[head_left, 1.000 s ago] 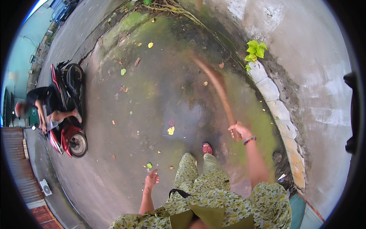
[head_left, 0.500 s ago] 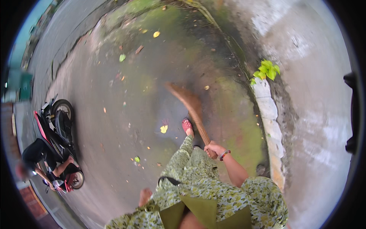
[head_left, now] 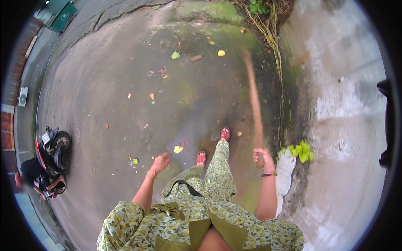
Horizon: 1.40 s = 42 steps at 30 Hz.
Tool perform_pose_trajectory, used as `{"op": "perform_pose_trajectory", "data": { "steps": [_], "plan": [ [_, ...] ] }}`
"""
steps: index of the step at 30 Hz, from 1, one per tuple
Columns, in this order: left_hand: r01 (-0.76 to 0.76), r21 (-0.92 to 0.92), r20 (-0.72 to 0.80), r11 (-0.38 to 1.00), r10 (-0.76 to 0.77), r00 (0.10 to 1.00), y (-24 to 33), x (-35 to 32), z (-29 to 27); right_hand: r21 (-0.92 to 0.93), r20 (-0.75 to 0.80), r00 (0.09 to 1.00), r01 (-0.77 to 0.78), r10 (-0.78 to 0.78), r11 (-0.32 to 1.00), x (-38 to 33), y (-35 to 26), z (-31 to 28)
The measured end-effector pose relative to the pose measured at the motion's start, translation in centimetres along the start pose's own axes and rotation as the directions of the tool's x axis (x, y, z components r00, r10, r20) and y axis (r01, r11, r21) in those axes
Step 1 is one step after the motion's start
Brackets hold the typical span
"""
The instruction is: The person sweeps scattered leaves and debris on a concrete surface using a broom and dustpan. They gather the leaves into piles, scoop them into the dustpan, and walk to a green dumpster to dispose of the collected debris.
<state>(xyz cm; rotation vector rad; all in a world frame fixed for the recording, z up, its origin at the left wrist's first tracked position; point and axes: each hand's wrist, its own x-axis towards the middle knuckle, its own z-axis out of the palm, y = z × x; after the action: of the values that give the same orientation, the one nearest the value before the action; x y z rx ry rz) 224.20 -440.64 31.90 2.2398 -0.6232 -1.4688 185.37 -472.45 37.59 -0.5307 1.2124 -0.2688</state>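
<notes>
My right hand [head_left: 263,157], with a bracelet at its wrist, is closed round the lower end of a long brown broom [head_left: 256,113]. The broom reaches forward over the wet pavement, and its far end is smeared by motion. Empty, with loosely bent fingers, my left hand [head_left: 161,163] hangs over the ground to the left of my legs. Beyond it lies a yellow leaf [head_left: 178,149]. My feet wear red sandals [head_left: 225,134], the right one farther forward. Other fallen leaves are scattered ahead, among them a round yellow leaf [head_left: 221,53] and a green leaf [head_left: 175,55].
A low broken white kerb [head_left: 285,171] with a leafy plant [head_left: 302,151] runs along my right, beside a concrete surface [head_left: 343,125]. Dry stalks [head_left: 272,33] lie at the far right. At the left, a person [head_left: 33,173] is on a motorbike [head_left: 58,150]; a green bin [head_left: 63,16] stands farther off.
The broom has swung from pointing forward-left to nearly straight ahead on the right. My right foot has stepped forward, the kerb plant is nearer, and my left hand has come forward into fuller view.
</notes>
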Motion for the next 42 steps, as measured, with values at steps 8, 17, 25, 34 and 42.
{"op": "perform_pose_trajectory", "data": {
  "steps": [8,17,25,34,42],
  "plan": [
    [0.281,-0.396,0.062,0.874,-0.28,0.958,3.8,6.0,6.8,0.304,-0.006,0.998,-0.063,0.068,0.951,20.7,-21.7,-8.1],
    [0.422,-0.463,0.07,0.779,-0.443,0.894,13.7,6.0,8.0,-0.377,-0.132,0.989,-0.11,0.064,0.92,43.7,-20.4,5.9],
    [0.56,-0.419,0.119,0.714,-0.568,0.814,15.2,8.8,5.8,-0.465,0.305,0.841,-0.278,0.447,0.841,38.1,-20.0,15.3],
    [0.326,-0.529,-0.081,0.783,-0.43,0.899,21.8,23.6,-3.3,-0.386,0.181,0.946,-0.184,0.269,0.904,33.2,-34.8,17.6],
    [0.276,-0.522,-0.132,0.807,-0.396,0.909,26.0,31.0,-10.0,-0.13,-0.032,0.991,-0.133,0.13,0.982,47.7,-57.0,12.0]
  ]
}}
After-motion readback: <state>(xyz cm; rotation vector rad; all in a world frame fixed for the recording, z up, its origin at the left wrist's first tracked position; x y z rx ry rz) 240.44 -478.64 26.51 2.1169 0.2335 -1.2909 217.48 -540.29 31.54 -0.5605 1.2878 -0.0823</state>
